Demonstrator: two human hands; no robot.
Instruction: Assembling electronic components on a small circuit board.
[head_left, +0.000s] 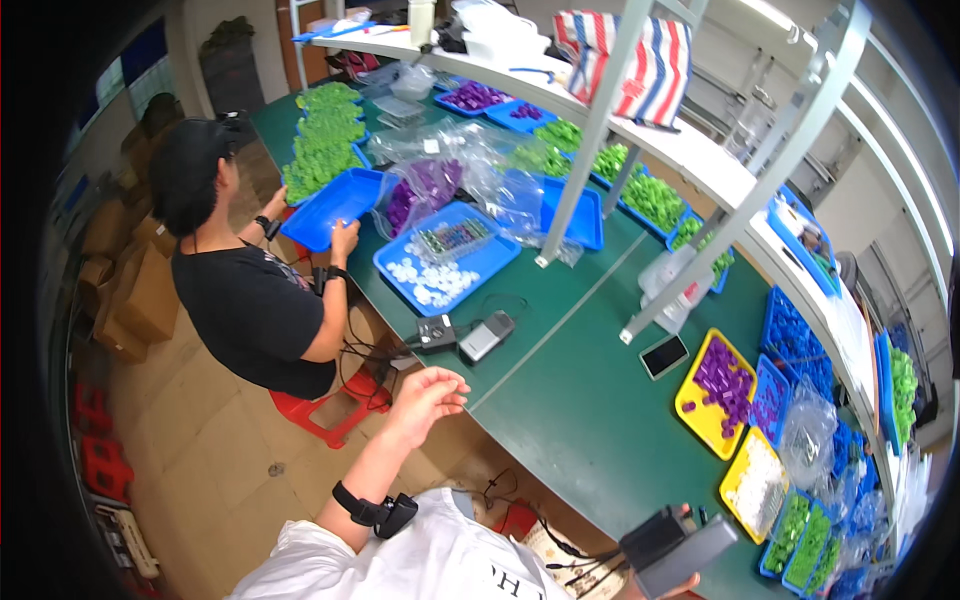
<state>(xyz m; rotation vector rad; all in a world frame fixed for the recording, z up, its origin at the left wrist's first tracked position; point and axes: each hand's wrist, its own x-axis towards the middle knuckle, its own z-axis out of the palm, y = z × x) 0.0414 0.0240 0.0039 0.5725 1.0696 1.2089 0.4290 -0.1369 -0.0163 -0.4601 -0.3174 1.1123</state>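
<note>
My left hand (428, 400) is raised off the table's near edge, its fingers curled in and the thumb against them; nothing shows between them. It wears a black wrist strap with a small black unit (395, 515). At the lower right, my right hand (682, 586) grips a grey and black boxy device (678, 552) trailing black cables; the device hides most of the hand. A similar black box (435, 333) and a grey slab-shaped device (487, 337) lie on the table beyond my left hand. A phone (663, 356) lies farther right.
A co-worker (250, 270) at the left holds a blue tray (335, 212). Another blue tray (465, 285) bears white pieces. A yellow tray (690, 408) holds purple parts, near bins of green and blue parts. A shelf post (600, 130) stands on the green table (560, 400).
</note>
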